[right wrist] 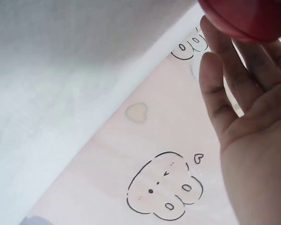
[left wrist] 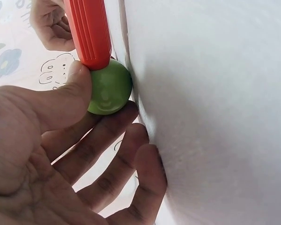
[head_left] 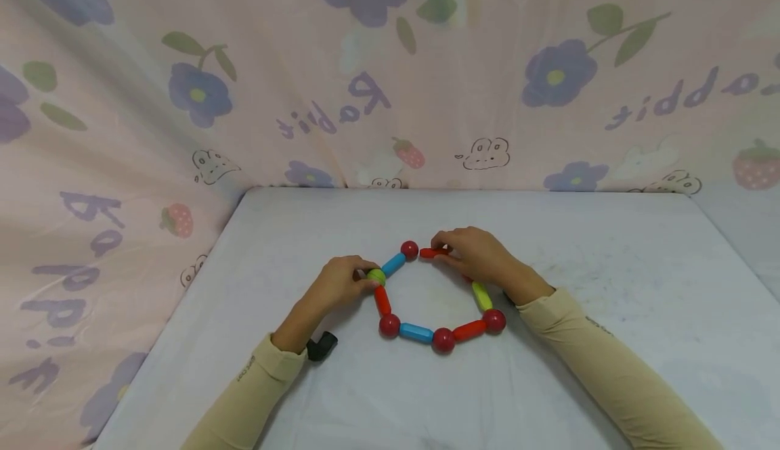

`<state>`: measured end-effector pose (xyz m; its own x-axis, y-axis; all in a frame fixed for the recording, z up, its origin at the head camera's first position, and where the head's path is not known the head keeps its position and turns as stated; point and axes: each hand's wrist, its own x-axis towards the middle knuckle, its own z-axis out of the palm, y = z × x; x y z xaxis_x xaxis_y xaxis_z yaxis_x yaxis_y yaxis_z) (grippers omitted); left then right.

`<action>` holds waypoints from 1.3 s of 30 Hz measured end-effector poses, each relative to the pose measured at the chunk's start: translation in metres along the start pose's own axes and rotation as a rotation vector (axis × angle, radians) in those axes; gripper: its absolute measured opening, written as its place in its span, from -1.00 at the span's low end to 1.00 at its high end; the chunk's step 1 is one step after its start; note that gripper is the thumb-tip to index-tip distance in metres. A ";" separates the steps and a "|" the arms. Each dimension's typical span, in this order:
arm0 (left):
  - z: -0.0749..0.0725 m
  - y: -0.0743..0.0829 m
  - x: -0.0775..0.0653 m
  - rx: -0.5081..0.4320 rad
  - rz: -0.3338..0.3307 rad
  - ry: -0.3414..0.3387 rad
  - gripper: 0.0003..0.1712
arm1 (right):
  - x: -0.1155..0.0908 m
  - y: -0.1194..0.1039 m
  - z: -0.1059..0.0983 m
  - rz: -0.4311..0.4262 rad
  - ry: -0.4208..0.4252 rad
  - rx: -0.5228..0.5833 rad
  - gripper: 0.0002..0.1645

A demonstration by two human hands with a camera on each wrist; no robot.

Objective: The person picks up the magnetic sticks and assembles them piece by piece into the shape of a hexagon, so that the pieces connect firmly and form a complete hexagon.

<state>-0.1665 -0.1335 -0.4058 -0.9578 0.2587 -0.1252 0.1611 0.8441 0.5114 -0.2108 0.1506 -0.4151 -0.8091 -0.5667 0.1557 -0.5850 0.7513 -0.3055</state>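
On the white table lies a bent chain of coloured rods and balls. My left hand (head_left: 342, 282) pinches a green ball (left wrist: 108, 89) between thumb and fingers; a red rod (left wrist: 90, 35) and a blue rod (head_left: 394, 264) meet it. At the far side, my right hand (head_left: 478, 254) holds another red rod (head_left: 429, 253) by its fingertips, its left end slightly apart from a red ball (head_left: 409, 250). Beneath the right hand, a red ball (right wrist: 250, 18) is mostly hidden in the head view, near the yellow-green rod (head_left: 482, 296).
The chain's near side has a blue rod (head_left: 416, 333), red balls (head_left: 443, 340) and a red rod (head_left: 470, 331). A black object (head_left: 323, 346) shows beside the left wrist. A patterned curtain (head_left: 426, 98) hangs behind the table (head_left: 341, 402).
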 end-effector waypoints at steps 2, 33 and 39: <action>0.000 0.000 0.000 0.002 -0.002 0.002 -0.64 | 0.001 -0.002 0.000 0.000 -0.008 -0.006 -0.71; 0.000 0.018 -0.015 0.108 0.042 -0.122 -0.59 | -0.064 0.025 -0.027 0.167 -0.034 -0.005 -0.53; -0.003 0.013 -0.012 0.074 0.059 -0.157 -0.63 | -0.068 0.027 -0.024 0.193 -0.090 0.086 -0.58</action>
<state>-0.1535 -0.1272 -0.3949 -0.8980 0.3742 -0.2312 0.2386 0.8560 0.4587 -0.1731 0.2171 -0.4108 -0.8950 -0.4460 0.0028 -0.4095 0.8194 -0.4011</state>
